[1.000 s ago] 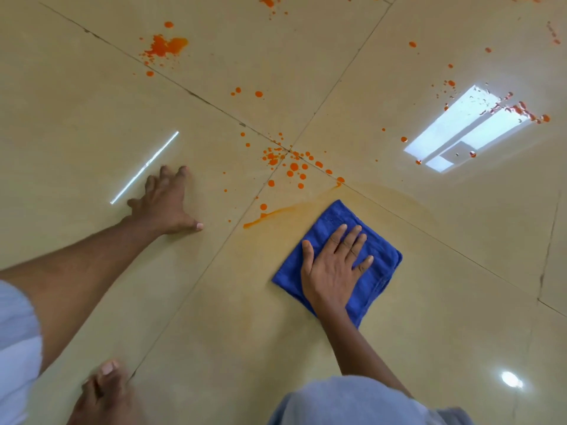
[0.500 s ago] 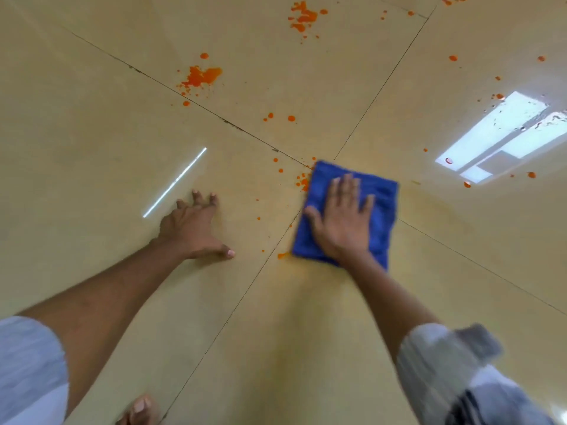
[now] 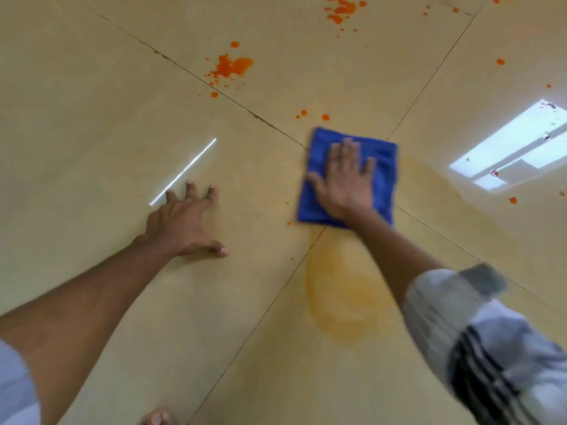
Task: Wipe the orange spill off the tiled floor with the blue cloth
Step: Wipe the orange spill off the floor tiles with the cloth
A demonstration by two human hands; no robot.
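Note:
A folded blue cloth [image 3: 380, 154] lies flat on the beige tiled floor [image 3: 92, 102] where the grout lines cross. My right hand [image 3: 346, 182] presses on it with straight, spread fingers. My left hand [image 3: 184, 225] rests on the floor to the left, fingers spread, holding nothing. A pale orange smear [image 3: 343, 296] stretches on the tile below the cloth. Bright orange splatter [image 3: 231, 67] sits beyond the cloth at upper centre, with more splatter [image 3: 340, 9] at the top edge and small drops [image 3: 325, 117] just above the cloth.
Scattered orange drops [image 3: 513, 200] dot the tiles on the right, near a bright window reflection [image 3: 518, 145]. A bare toe [image 3: 158, 418] shows at the bottom edge. A line of light [image 3: 184, 171] glints left of centre.
My right hand has pushed the cloth forward from the near tile across the cluster of drops at the grout crossing, leaving a pale smear behind. My left hand has stayed planted.

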